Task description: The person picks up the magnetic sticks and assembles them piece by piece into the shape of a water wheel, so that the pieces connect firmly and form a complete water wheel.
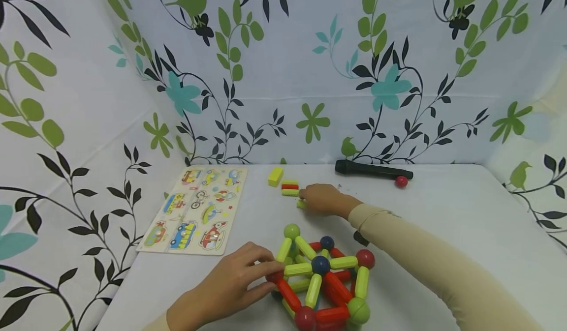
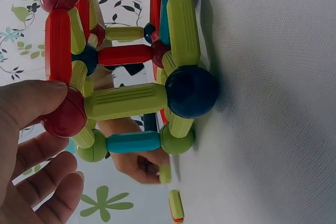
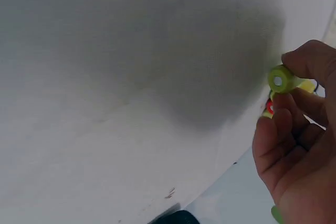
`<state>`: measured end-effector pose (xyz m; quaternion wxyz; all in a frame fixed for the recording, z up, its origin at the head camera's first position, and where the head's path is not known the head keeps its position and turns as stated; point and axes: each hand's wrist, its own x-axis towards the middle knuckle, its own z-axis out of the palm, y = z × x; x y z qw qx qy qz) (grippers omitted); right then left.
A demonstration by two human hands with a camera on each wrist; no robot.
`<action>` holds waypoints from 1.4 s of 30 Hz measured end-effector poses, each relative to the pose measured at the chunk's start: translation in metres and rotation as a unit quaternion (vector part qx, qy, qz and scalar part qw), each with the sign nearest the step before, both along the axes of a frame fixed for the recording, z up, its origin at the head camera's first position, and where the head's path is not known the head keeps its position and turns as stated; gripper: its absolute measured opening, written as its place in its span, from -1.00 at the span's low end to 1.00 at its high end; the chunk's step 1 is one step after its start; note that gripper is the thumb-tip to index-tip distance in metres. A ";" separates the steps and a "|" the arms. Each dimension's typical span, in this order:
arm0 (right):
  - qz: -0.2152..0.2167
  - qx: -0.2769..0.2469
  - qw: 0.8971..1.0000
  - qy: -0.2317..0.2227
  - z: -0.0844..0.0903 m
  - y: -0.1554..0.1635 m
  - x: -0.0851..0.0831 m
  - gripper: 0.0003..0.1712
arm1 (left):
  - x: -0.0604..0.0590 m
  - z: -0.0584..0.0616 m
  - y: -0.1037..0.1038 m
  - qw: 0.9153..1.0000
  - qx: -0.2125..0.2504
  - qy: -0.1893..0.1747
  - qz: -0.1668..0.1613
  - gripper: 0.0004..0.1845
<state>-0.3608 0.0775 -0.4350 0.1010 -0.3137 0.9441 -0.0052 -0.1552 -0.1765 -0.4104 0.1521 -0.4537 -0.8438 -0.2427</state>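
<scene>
A frame of magnetic building rods and balls (image 1: 320, 265) stands on the near part of the table, in yellow-green, red and blue. At its left side my left hand (image 1: 235, 282) pinches a red ball (image 2: 65, 114) on one corner, thumb on top, while the other fingers stay off the frame. Farther back, my right hand (image 1: 325, 198) pinches a yellow-green magnetic rod (image 3: 281, 80) between thumb and forefinger. The rod's round end with a pale metal centre faces the right wrist camera. From the left wrist, the right hand shows behind the frame.
Beside my right fingers lie yellow-green and red rods (image 1: 290, 188), with a yellow block (image 1: 275, 176) behind them. A picture puzzle board (image 1: 195, 208) is at the left. A black microphone-shaped handle (image 1: 372, 169) and a red ball (image 1: 401, 181) lie at the back right.
</scene>
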 end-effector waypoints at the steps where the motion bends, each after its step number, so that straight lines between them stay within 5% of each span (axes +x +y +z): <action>1: 0.005 -0.016 1.000 -0.015 0.003 0.007 0.003 -0.70 | 0.000 0.000 0.000 1.000 -0.001 -0.002 0.002 -0.59; 7: 0.033 -0.156 0.978 -0.132 0.026 0.051 0.027 -0.74 | 0.000 -0.001 0.000 1.000 0.003 0.008 0.000 -0.60; 12: 0.057 -0.194 0.961 -0.189 0.034 0.075 0.052 -0.73 | -0.001 -0.001 0.001 1.000 0.006 0.009 -0.003 -0.59; 27: 0.079 -0.167 0.967 -0.178 0.027 0.075 0.069 -0.72 | 0.000 -0.003 0.001 1.000 0.012 0.000 -0.004 -0.58; 35: 0.059 -0.142 0.985 -0.083 0.028 0.066 0.033 -0.57 | 0.001 -0.002 0.000 1.000 0.007 0.000 0.000 -0.59; 42: 0.097 -0.106 0.989 -0.022 0.016 0.026 -0.004 -0.50 | 0.002 -0.004 -0.001 1.000 0.009 -0.006 0.002 -0.58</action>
